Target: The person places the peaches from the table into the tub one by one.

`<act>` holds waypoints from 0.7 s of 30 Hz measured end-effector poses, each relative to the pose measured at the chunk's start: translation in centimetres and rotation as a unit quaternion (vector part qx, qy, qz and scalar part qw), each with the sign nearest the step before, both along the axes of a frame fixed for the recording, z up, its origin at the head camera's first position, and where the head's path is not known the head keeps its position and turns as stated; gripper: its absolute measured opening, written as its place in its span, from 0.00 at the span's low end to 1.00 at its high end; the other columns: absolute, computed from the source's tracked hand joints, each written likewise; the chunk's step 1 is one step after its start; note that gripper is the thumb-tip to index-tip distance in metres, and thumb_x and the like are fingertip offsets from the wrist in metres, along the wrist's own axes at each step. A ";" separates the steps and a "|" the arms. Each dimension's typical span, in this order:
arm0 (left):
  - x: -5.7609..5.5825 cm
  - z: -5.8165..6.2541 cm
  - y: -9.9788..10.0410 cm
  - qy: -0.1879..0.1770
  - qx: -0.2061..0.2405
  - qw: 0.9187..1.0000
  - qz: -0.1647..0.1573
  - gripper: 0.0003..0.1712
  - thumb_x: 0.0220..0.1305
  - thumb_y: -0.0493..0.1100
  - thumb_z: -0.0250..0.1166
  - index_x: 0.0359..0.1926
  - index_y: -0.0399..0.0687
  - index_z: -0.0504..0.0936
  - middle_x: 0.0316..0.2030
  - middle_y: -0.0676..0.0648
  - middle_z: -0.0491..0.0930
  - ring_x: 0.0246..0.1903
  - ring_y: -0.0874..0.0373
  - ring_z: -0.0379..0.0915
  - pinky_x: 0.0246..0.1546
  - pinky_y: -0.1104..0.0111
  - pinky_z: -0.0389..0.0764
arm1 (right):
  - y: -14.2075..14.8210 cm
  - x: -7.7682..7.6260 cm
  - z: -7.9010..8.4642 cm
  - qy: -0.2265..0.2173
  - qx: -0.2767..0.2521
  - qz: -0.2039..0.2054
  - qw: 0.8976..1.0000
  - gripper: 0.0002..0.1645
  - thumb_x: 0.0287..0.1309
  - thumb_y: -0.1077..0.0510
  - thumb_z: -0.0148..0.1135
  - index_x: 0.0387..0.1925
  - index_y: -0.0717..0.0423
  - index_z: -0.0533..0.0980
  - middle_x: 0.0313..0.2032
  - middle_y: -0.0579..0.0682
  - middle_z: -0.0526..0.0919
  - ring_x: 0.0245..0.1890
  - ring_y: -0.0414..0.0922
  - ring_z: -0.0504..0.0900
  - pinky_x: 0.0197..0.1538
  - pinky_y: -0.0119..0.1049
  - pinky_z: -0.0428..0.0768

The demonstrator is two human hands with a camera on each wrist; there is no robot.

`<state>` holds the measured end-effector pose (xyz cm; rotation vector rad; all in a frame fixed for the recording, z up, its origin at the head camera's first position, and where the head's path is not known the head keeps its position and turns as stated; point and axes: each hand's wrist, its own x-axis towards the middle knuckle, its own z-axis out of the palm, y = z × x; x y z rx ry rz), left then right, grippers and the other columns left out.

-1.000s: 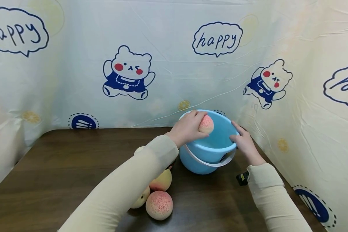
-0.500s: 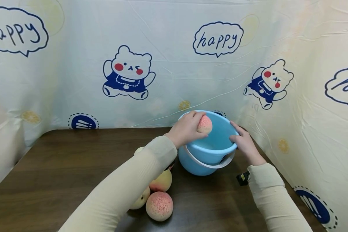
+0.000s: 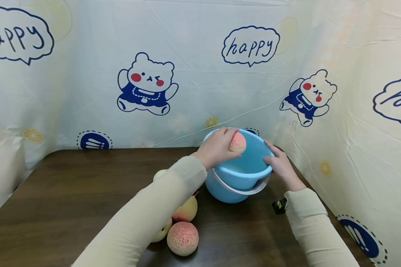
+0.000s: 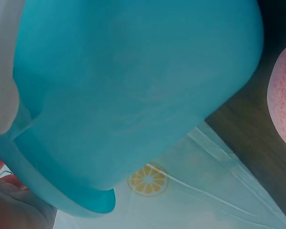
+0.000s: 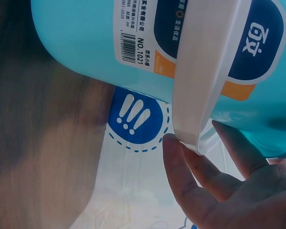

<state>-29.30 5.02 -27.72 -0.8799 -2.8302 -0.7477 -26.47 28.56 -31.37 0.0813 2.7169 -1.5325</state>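
Note:
A pink-and-cream speckled peach (image 3: 237,143) is held in my left hand (image 3: 217,146), at the mouth of the light blue bucket (image 3: 227,189). The fingers curl over the peach's left side. My right hand (image 3: 282,163) grips the bucket's right rim, thumb toward the inside and fingers outside. The bucket stands tilted, its mouth facing up and toward me. In the right wrist view the fingers (image 5: 181,176) reach along the bucket by its white handle (image 5: 205,71). The left wrist view shows the bucket's side (image 4: 133,86), with part of the left hand (image 4: 19,205) at the rim.
Several fruits lie on the dark wooden table (image 3: 87,193) under my left forearm, among them a speckled pink peach (image 3: 183,239) and a yellow-red one (image 3: 185,210). Printed cloth walls (image 3: 200,85) rise behind and to the right, close to the bucket.
The bucket has shifted very slightly toward me in the right hand's grip. The left hand still holds the peach at nearly the same place.

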 end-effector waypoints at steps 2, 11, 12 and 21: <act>0.0 0.0 0.0 0.001 -0.001 1.000 -0.002 0.47 0.59 0.58 0.70 0.75 0.54 0.60 0.66 0.45 0.69 0.61 0.51 0.69 0.61 0.56 0.76 | 0.0 0.0 0.0 0.000 0.000 0.000 1.000 0.44 0.61 0.64 0.45 0.78 0.45 0.48 0.75 0.64 0.53 0.56 0.60 0.72 0.37 0.33 0.75; 0.3 0.1 -0.4 -0.009 -0.016 1.000 -0.011 0.47 0.61 0.58 0.68 0.75 0.52 0.58 0.70 0.44 0.65 0.66 0.49 0.66 0.64 0.55 0.74 | 0.1 0.1 0.0 -0.001 0.002 0.005 1.000 0.43 0.64 0.63 0.44 0.78 0.44 0.47 0.76 0.64 0.52 0.58 0.62 0.71 0.38 0.33 0.76; 0.4 0.2 -0.5 -0.007 -0.020 1.000 -0.009 0.47 0.61 0.59 0.68 0.75 0.52 0.58 0.70 0.44 0.65 0.66 0.49 0.66 0.63 0.55 0.74 | 0.0 0.1 0.0 -0.002 0.003 0.005 1.000 0.43 0.64 0.63 0.45 0.78 0.44 0.47 0.76 0.64 0.52 0.58 0.63 0.70 0.38 0.34 0.76; 1.1 0.9 -2.3 -0.001 -0.033 0.999 -0.014 0.45 0.61 0.60 0.68 0.74 0.53 0.61 0.66 0.44 0.69 0.62 0.51 0.69 0.61 0.56 0.76 | -0.1 0.2 0.1 -0.007 -0.007 0.005 1.000 0.44 0.63 0.63 0.45 0.78 0.43 0.46 0.76 0.64 0.52 0.58 0.62 0.71 0.38 0.33 0.76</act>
